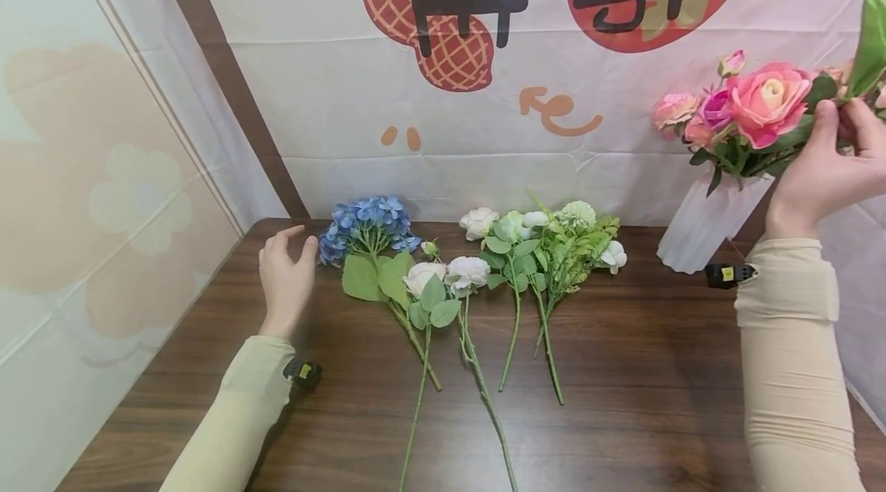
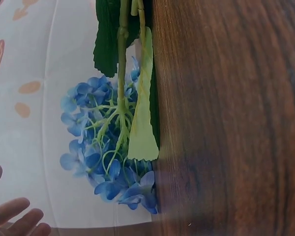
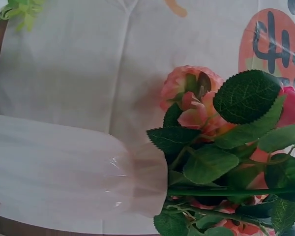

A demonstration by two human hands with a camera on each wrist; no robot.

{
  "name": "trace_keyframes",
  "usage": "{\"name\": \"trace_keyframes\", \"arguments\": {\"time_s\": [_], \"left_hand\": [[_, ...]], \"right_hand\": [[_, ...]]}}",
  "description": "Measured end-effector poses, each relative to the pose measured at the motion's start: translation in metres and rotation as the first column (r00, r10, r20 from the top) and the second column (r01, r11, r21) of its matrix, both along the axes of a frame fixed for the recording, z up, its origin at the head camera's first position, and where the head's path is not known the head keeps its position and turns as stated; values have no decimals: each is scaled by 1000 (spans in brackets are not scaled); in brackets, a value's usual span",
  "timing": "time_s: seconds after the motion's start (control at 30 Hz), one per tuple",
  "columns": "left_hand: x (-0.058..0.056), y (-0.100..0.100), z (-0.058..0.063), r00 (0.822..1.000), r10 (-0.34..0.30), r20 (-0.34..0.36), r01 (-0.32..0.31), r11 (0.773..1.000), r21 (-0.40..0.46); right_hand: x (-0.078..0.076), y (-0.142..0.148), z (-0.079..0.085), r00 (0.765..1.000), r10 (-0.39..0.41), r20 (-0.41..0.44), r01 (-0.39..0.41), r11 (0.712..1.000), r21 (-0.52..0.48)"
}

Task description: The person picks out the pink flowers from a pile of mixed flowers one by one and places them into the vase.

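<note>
At the upper right my right hand (image 1: 834, 161) pinches a green leafy piece (image 1: 868, 46) between thumb and fingers, over the mouth of a white fluted vase (image 1: 706, 227). Pink roses (image 1: 768, 104) with dark green leaves fill the vase. In the right wrist view, a straight green stem (image 3: 236, 191) runs into the vase's mouth; the hand itself is out of that view. My left hand (image 1: 287, 277), fingers loosely bent and holding nothing, is beside the blue hydrangea (image 1: 370, 223), which lies on the table. Its fingertips (image 2: 19, 209) show at the lower left of the left wrist view.
Pale roses (image 1: 467, 274) on long stems lie mid-table (image 1: 609, 430), stems toward the front. Right of them are a white-green stem (image 1: 512, 246) and a leafy bunch (image 1: 574, 254) with white blooms. A printed cloth (image 1: 311, 115) hangs behind the table.
</note>
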State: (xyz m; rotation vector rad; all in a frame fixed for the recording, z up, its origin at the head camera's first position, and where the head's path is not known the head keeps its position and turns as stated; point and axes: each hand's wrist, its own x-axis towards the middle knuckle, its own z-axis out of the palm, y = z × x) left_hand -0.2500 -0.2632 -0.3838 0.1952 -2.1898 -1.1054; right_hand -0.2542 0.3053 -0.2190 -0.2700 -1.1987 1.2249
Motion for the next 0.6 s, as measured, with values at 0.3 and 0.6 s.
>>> {"name": "trace_keyframes", "arguments": {"time_s": [0.3, 0.6], "left_hand": [[2, -1, 1, 1000, 0, -1, 0, 1000, 2], [2, -4, 1, 1000, 12, -1, -12, 1000, -4]], "right_hand": [[-2, 0, -4, 998, 20, -62, -24, 998, -57], [-5, 6, -7, 984, 50, -172, -72, 990, -119]]}}
